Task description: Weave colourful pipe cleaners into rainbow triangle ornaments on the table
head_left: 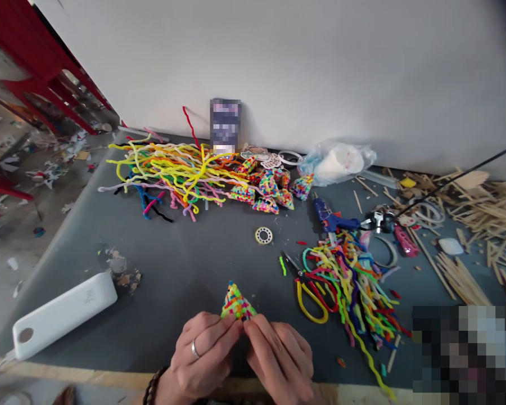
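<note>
At the table's front, both my hands pinch the lower edge of a small cone of woven multicoloured pipe cleaners (237, 304), its tip pointing away from me. My left hand (204, 351), with a ring and a beaded bracelet, grips the left side. The right side is between the fingers of my right hand (280, 354). My fingers cover the lower part of the cone. Scissors (312, 289) with yellow and red handles lie to the right, beside a heap of short pipe cleaner pieces (358, 287). Ahead is a small round disc with holes (263, 235).
Long pipe cleaners (172, 169) are piled at the back left, next to several finished woven pieces (267, 188). A blue glue gun (331, 216) lies right of centre. Wooden sticks (489, 219) cover the far right. A white power bank (65, 315) sits at the left edge.
</note>
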{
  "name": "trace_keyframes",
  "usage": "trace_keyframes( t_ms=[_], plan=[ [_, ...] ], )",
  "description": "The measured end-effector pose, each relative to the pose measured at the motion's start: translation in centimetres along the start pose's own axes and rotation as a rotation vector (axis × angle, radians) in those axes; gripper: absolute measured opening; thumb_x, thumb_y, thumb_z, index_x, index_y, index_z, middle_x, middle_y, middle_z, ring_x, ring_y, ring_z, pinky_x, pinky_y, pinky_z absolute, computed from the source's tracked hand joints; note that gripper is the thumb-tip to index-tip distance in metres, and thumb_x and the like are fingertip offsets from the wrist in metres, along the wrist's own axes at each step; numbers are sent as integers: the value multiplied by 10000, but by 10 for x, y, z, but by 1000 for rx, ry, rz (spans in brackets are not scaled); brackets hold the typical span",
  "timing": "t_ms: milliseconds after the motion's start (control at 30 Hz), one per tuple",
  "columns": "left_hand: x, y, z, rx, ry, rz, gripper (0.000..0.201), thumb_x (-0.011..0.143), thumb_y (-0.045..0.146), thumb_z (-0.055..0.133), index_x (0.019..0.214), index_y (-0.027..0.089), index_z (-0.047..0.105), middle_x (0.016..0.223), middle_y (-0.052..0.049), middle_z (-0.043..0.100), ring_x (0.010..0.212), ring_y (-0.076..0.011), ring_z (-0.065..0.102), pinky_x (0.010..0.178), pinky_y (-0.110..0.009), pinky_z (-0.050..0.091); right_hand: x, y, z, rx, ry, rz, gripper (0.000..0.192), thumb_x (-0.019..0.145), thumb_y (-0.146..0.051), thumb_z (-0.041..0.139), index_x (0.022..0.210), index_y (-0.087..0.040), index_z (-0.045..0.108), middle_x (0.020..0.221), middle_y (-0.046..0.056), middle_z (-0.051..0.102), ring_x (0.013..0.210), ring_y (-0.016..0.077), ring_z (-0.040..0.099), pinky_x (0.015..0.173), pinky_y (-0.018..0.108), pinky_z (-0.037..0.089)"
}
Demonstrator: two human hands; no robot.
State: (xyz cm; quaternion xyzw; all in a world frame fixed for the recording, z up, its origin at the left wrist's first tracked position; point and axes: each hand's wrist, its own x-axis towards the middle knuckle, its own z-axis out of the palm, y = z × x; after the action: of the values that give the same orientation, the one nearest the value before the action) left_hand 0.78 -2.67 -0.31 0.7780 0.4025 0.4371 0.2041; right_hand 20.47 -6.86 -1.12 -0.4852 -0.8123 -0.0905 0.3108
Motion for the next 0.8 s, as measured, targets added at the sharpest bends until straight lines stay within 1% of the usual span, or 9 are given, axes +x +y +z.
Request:
trace_keyframes(
  t_ms=[67, 133, 267, 333, 467, 533, 633, 700, 800],
  plan=[
    [-2, -1, 6, -26, 79, 32, 368, 856, -31, 616, 1120, 186, 752, 899, -37, 818, 680, -161, 733, 617, -270, 600, 5, -5, 0, -69, -11, -9, 267, 926, -202, 708, 1182, -187, 781, 1043, 37, 825, 649, 161, 732, 627, 281, 625],
    [-5, -3, 12, -23, 123, 32, 383, 846, -47, 625, 1124, 184, 752, 874, -39, 809, 669, -159, 714, 609, -274, 582, 9, -8, -1, -130, -4, -7, 240, 930, -223, 699, 1149, -180, 788, 1013, 37, 825, 600, 155, 709, 592, 287, 609],
    [-4, -5, 17, -56, 90, 19, 400, 863, -34, 603, 1154, 197, 751, 893, -42, 809, 673, -156, 712, 612, -275, 576, 16, -7, -2, -161, -13, -14, 249, 926, -202, 677, 1153, -209, 778, 1004, 22, 824, 552, 141, 686, 536, 283, 578],
    [2, -2, 17, -54, 98, -14, 384, 879, -30, 605, 1133, 215, 757, 874, -25, 802, 666, -143, 713, 609, -257, 580, 19, -4, 1, -131, 26, 30, 287, 918, -164, 669, 1187, -208, 761, 968, 17, 830, 517, 136, 668, 520, 294, 568],
    [18, 1, 16, -59, 132, -88, 343, 896, 20, 676, 1133, 254, 761, 889, -12, 783, 748, -140, 726, 687, -239, 607, 25, 0, 11, 64, 164, 249, 358, 889, -57, 691, 1195, -236, 737, 886, 5, 831, 596, 161, 711, 593, 313, 585],
    [22, -2, 14, -86, 110, -176, 328, 890, 72, 730, 1162, 254, 754, 974, -35, 779, 840, -161, 735, 759, -262, 618, 29, 1, 13, 250, 151, 390, 323, 902, -33, 681, 1125, -258, 745, 898, 10, 825, 685, 168, 733, 648, 307, 599],
    [22, -8, 11, -173, 42, -362, 185, 889, 133, 767, 1032, 250, 783, 972, -43, 765, 870, -175, 734, 785, -279, 620, 33, 5, 13, 579, 79, 609, 189, 944, -126, 700, 1057, -268, 750, 892, 25, 793, 743, 171, 724, 658, 297, 614],
    [22, -12, 9, -275, 20, -471, 78, 885, 180, 789, 942, 232, 787, 918, -45, 751, 847, -180, 731, 754, -277, 622, 34, 8, 12, 705, 46, 665, 178, 942, -214, 735, 1111, -267, 753, 945, 47, 780, 807, 188, 731, 667, 305, 630],
    [24, -13, 8, -389, -4, -534, 61, 879, 212, 805, 936, 213, 784, 911, -54, 747, 860, -188, 735, 755, -280, 627, 35, 11, 11, 699, 44, 618, 214, 934, -178, 734, 1125, -270, 760, 1000, 54, 775, 874, 191, 740, 717, 306, 641]
  ],
)
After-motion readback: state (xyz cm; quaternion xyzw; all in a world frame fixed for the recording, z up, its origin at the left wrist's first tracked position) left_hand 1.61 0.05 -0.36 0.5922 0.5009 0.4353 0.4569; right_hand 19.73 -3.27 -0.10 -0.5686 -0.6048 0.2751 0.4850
